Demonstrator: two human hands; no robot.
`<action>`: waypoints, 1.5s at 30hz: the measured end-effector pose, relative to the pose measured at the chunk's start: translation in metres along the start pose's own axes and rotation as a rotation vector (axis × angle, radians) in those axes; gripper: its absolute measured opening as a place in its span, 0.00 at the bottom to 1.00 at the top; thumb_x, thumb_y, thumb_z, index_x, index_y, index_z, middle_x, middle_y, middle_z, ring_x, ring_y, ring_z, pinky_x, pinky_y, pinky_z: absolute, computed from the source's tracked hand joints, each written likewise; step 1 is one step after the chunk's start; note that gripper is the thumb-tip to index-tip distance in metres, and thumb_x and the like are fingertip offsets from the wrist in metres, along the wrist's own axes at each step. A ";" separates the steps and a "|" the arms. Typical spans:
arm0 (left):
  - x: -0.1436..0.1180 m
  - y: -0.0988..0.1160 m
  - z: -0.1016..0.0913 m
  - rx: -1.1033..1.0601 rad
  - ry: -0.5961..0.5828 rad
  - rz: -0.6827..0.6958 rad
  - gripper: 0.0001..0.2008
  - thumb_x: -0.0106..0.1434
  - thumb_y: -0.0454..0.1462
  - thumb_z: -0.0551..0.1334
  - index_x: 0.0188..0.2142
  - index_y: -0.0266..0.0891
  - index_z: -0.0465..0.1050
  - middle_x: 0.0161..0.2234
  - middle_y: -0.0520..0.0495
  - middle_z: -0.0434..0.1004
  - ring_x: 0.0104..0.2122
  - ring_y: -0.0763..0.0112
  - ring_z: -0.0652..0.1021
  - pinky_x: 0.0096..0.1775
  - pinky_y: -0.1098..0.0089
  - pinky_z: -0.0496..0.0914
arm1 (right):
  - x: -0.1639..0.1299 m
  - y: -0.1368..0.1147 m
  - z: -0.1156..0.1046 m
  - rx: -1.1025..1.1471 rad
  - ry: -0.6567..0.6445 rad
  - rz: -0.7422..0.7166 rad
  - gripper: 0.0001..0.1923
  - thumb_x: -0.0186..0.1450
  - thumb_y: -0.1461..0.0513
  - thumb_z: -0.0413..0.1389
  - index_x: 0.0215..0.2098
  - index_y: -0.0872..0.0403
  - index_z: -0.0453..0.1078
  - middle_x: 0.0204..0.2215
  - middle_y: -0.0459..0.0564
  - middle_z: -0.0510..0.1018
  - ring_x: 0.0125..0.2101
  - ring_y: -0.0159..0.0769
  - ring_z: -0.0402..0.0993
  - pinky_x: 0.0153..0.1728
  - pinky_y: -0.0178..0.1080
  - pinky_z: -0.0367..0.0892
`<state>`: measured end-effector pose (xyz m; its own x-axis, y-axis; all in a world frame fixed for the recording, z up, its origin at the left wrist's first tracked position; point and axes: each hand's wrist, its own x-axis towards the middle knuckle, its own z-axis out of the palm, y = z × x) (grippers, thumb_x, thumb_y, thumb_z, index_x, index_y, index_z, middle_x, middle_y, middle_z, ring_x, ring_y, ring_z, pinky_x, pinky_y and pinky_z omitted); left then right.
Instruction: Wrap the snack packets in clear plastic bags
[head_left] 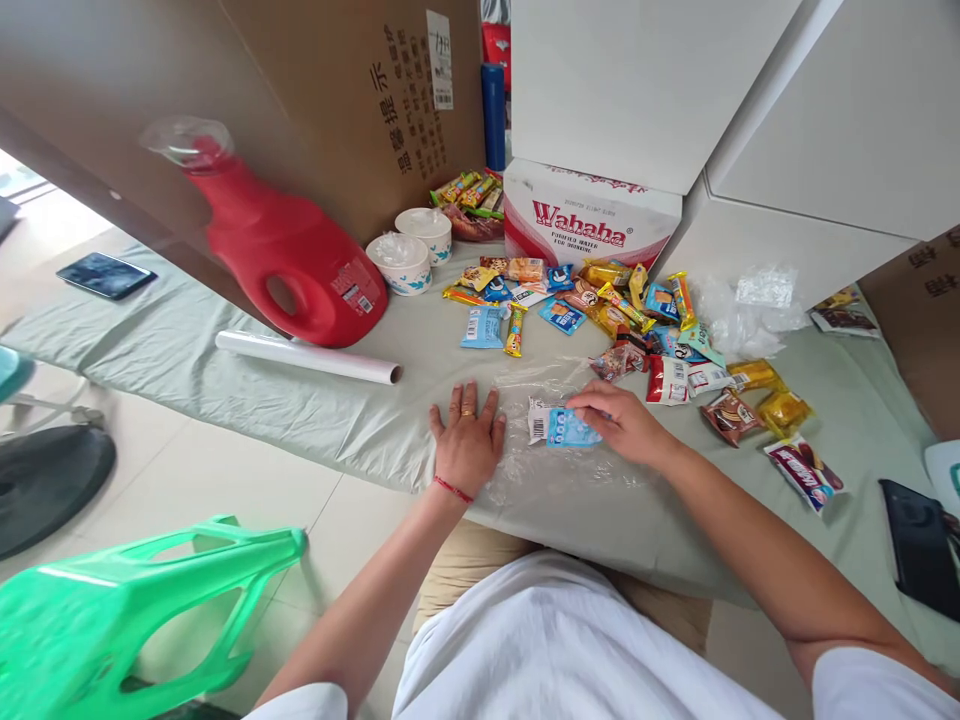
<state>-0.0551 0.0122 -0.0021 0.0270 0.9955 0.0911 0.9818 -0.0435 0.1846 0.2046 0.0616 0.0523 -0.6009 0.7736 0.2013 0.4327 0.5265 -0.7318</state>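
A sheet of clear plastic film (517, 480) lies spread on the cloth in front of me. On it rests a light blue and white snack packet (561, 427). My right hand (619, 420) has its fingers closed on the packet's right end. Flat beside the film's left edge lies my left hand (469, 440), fingers spread, holding nothing. Beyond both hands is a loose pile of wrapped snacks, among them a blue packet (481, 327) and a small yellow packet (515, 330).
A white roll (307, 357) and a red jug (292, 250) are on the left. Behind stand paper bowls (401, 275), a Wahaha carton (592, 215) and a large brown box (322, 90). Crumpled clear plastic (750, 310) sits at right. A green stool (150, 610) stands below left.
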 end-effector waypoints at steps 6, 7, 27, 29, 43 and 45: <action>-0.002 -0.006 0.009 -0.038 0.184 0.033 0.27 0.73 0.44 0.54 0.67 0.36 0.65 0.70 0.27 0.57 0.70 0.37 0.57 0.64 0.32 0.54 | 0.028 0.012 0.025 -0.338 0.112 0.069 0.10 0.72 0.64 0.54 0.43 0.53 0.79 0.43 0.56 0.77 0.44 0.44 0.69 0.46 0.46 0.66; -0.004 -0.009 0.010 -0.044 0.259 0.054 0.27 0.71 0.43 0.57 0.66 0.35 0.66 0.70 0.25 0.58 0.70 0.37 0.57 0.64 0.33 0.55 | 0.025 0.011 0.030 -0.419 0.160 0.048 0.10 0.72 0.63 0.54 0.42 0.53 0.79 0.43 0.56 0.77 0.45 0.45 0.68 0.46 0.47 0.65; -0.033 0.007 -0.022 -0.115 0.418 1.067 0.27 0.69 0.34 0.63 0.63 0.63 0.66 0.61 0.55 0.75 0.69 0.67 0.63 0.71 0.45 0.30 | -0.017 -0.012 0.030 -0.446 -0.128 -0.144 0.26 0.66 0.69 0.53 0.63 0.59 0.67 0.55 0.62 0.70 0.49 0.50 0.66 0.50 0.52 0.68; -0.019 0.012 -0.020 -0.086 0.393 1.057 0.24 0.70 0.30 0.60 0.61 0.55 0.69 0.52 0.51 0.82 0.65 0.67 0.70 0.71 0.45 0.30 | -0.014 -0.007 0.025 -0.364 -0.132 -0.174 0.25 0.67 0.71 0.52 0.61 0.58 0.68 0.55 0.61 0.71 0.51 0.48 0.68 0.51 0.50 0.69; 0.010 -0.013 -0.022 -0.820 0.016 0.105 0.14 0.71 0.45 0.57 0.34 0.42 0.74 0.30 0.48 0.81 0.31 0.69 0.80 0.36 0.70 0.73 | 0.011 0.007 0.010 -0.278 -0.213 -0.218 0.16 0.73 0.65 0.51 0.54 0.52 0.77 0.51 0.57 0.78 0.48 0.43 0.74 0.50 0.47 0.70; 0.017 -0.002 -0.019 -0.796 0.038 0.009 0.15 0.71 0.46 0.55 0.33 0.42 0.72 0.27 0.50 0.79 0.28 0.70 0.78 0.34 0.71 0.70 | 0.015 -0.001 0.002 -0.262 -0.239 -0.225 0.16 0.75 0.60 0.51 0.55 0.52 0.76 0.52 0.57 0.79 0.48 0.43 0.75 0.52 0.48 0.69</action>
<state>-0.0599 0.0275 0.0176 0.0138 0.9919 0.1262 0.5524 -0.1127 0.8259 0.1939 0.0724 0.0550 -0.8254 0.5420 0.1578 0.4111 0.7687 -0.4900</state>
